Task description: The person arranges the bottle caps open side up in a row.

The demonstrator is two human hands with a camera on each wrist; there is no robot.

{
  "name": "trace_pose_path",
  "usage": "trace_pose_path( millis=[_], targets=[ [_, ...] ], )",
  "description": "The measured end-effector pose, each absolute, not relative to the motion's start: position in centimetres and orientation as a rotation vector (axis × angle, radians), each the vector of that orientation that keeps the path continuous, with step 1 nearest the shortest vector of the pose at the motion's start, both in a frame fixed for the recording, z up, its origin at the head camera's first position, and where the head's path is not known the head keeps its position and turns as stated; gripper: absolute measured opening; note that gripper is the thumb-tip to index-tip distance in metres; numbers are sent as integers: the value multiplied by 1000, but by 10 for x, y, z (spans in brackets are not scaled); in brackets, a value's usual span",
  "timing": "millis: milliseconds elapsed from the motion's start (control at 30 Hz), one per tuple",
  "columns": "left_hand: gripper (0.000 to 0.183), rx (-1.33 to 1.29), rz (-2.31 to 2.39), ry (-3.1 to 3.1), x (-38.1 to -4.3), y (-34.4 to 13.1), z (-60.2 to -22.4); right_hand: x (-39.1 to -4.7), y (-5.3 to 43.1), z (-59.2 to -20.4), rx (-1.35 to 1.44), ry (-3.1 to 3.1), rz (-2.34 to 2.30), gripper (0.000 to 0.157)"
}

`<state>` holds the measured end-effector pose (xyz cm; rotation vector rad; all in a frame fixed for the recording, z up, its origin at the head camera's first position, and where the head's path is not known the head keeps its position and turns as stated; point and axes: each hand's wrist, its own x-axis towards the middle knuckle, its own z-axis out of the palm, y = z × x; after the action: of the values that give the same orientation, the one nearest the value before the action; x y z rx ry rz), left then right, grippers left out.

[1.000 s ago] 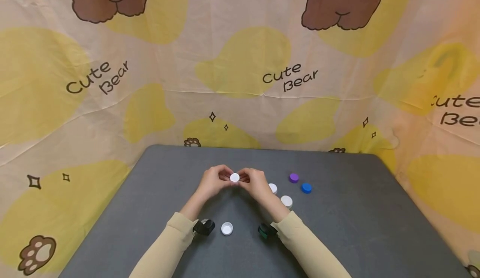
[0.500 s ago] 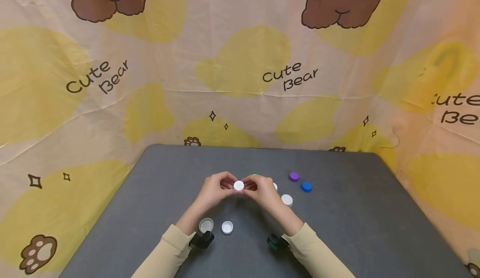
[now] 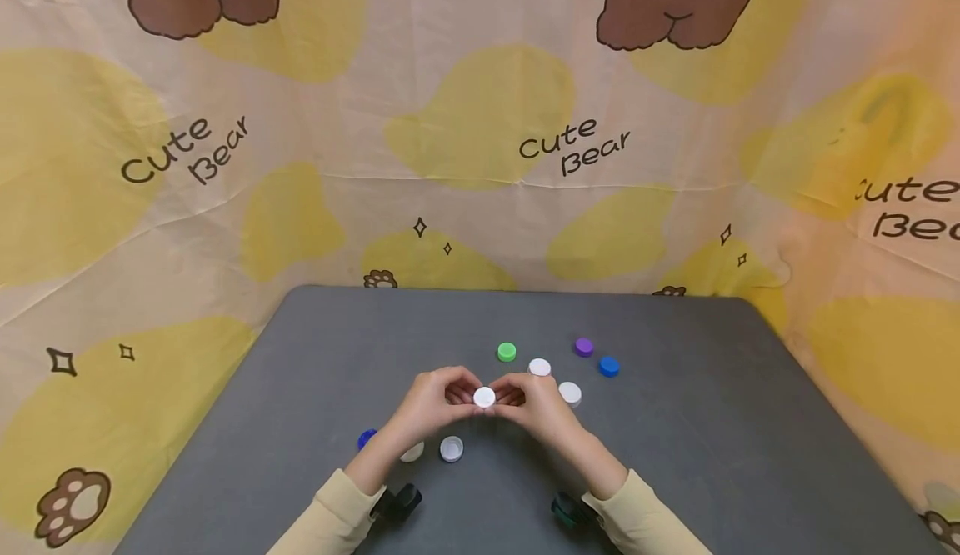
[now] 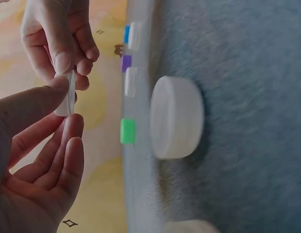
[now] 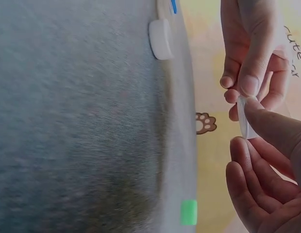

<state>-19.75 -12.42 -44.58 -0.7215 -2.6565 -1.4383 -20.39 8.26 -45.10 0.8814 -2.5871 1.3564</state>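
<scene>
Jointly, left hand point(image 3: 433, 398) and right hand point(image 3: 538, 406) pinch one white cap point(image 3: 484, 397). Loose: four white caps point(image 3: 452, 448), two blue point(image 3: 609, 367), one green point(image 3: 507, 352), one purple point(image 3: 584, 347); left forearm point(image 3: 377, 458) part-hides two.

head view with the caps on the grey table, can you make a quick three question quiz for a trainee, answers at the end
1. Multiple choice: what do the left hand and right hand both pinch? A) a red cap B) a white cap C) an orange cap
2. True or false: in the head view, the purple cap lies to the right of the green cap.
3. Short answer: what colour is the leftmost cap in the head view?

Key: 1. B; 2. True; 3. Blue.
</scene>
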Motion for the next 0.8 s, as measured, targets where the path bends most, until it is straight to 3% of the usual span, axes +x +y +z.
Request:
trace_pose_path(
  millis=[800],
  targets=[
    [21,-869,-1495,-2689,-170,-122,-463,-176,93,-463,949,-2698,1406,21]
  ],
)
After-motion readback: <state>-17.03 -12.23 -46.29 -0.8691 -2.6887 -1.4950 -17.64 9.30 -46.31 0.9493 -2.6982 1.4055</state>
